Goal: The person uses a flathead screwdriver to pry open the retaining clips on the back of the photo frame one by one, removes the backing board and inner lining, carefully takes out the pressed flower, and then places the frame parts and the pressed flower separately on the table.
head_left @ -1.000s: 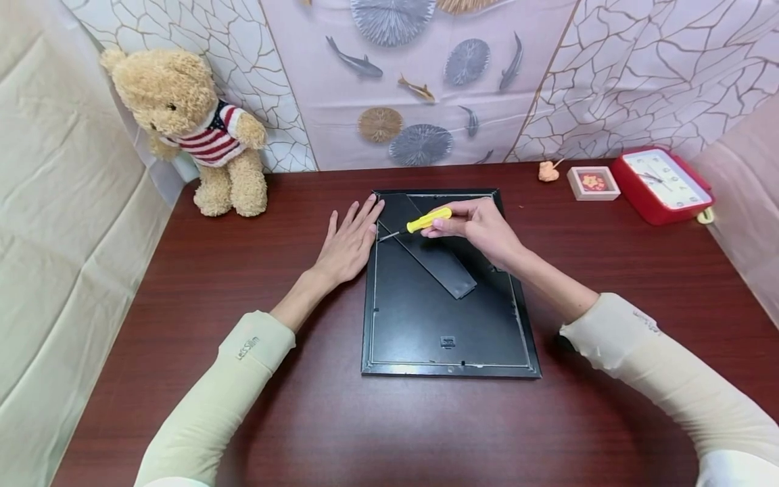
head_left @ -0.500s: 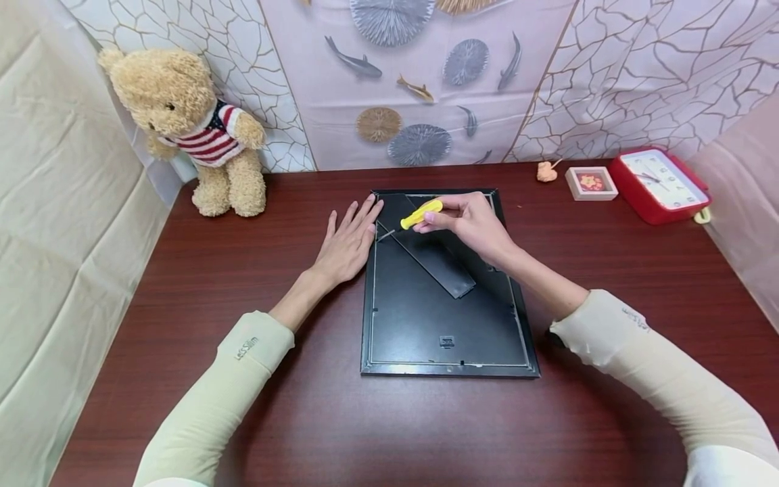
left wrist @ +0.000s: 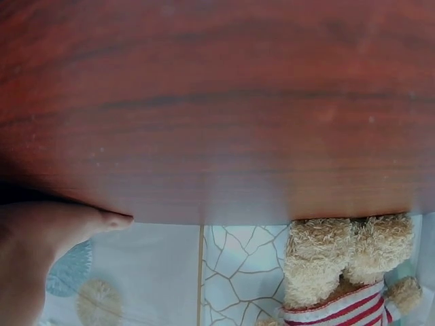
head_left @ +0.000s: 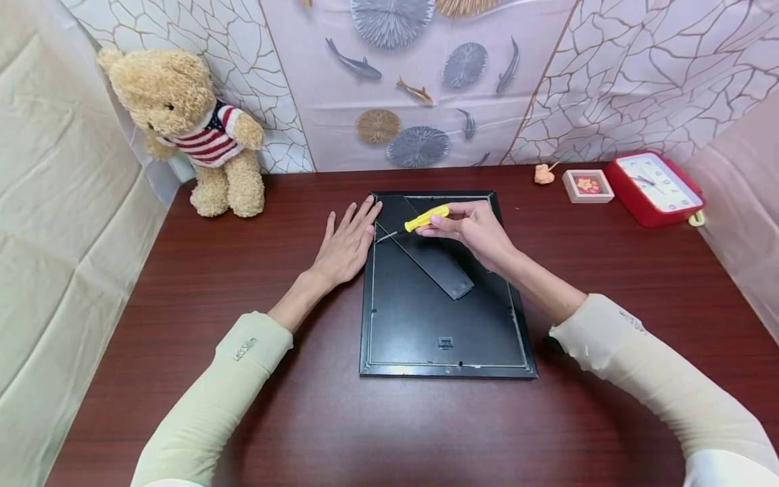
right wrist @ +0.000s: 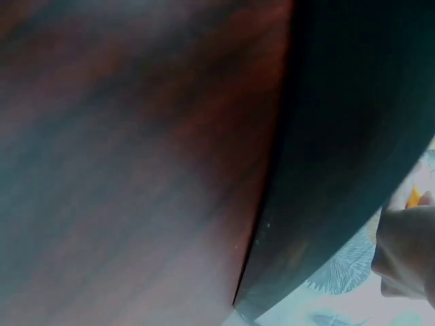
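Note:
A black picture frame (head_left: 414, 335) lies back side up on the table, its stand leg (head_left: 435, 267) set slantwise across the backing. My right hand (head_left: 477, 230) pinches the yellow handle of a screwdriver (head_left: 427, 218) above the frame. The screwdriver's thin metal tip points down-left, right at the inner left edge of the frame, by the fingers of my left hand (head_left: 347, 247). That left hand rests flat with fingers spread along the frame's upper left side. In the right wrist view the frame's side (right wrist: 340, 136) stands large, with part of my right hand (right wrist: 408, 251) at the edge.
A teddy bear (head_left: 213, 135) in a striped sweater sits at the back left of the dark red table (head_left: 292, 433). At the back right are a small orange ornament (head_left: 544, 174), a little white-framed box (head_left: 587, 186) and a red clock (head_left: 656, 188).
My right hand and the screwdriver handle shift slightly left, then back right, while the tip stays at the frame's left edge. The left hand keeps its place.

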The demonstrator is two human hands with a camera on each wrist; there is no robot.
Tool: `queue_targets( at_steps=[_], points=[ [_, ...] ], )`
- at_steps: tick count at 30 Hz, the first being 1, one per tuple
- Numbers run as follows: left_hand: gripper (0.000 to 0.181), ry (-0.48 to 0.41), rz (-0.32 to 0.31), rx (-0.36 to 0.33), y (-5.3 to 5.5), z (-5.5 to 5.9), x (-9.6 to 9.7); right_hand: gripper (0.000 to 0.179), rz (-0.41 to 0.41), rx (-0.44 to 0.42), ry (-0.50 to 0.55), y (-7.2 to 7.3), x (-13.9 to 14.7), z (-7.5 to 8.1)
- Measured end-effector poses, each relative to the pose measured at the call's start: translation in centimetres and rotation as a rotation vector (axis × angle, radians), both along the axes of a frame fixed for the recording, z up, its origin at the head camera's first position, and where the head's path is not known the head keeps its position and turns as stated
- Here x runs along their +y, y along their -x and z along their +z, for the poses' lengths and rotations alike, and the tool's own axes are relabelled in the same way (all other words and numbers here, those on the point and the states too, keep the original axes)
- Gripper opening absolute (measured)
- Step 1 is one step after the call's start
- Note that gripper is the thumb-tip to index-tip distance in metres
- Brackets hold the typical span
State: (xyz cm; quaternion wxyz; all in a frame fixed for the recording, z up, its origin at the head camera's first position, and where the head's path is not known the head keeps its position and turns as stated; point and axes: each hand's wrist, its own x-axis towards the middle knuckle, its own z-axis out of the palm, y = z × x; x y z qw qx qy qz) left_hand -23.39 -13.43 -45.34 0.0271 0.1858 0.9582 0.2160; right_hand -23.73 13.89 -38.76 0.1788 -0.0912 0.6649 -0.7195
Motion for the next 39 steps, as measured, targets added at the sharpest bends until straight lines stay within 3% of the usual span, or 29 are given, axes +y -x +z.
queue_targets(
  at_steps=[7,13,24,30,33,39],
  points=[
    [0.059,-0.012,-0.004,-0.006,0.1,-0.3,-0.1,0.028,0.01,0.134,-0.058,-0.2,-0.6,0.4],
    [0.059,-0.009,-0.002,-0.004,0.0,0.0,0.0,0.024,0.005,0.236,-0.199,-0.3,-1.5,1.4],
    [0.059,0.011,0.005,-0.012,0.0,-0.1,0.0,0.024,0.017,0.266,-0.403,-0.3,-2.8,3.4],
    [0.06,0.0,0.004,-0.016,0.1,-0.1,0.0,0.019,0.029,0.35,-0.504,-0.1,-3.7,4.2],
    [0.06,-0.012,0.003,-0.022,0.1,-0.1,0.0,0.018,0.033,0.385,-0.542,-0.1,-3.9,4.4],
    [0.059,-0.001,0.004,-0.017,0.0,-0.1,0.0,0.017,0.018,0.373,-0.543,-0.3,-4.2,4.7]
  ],
)
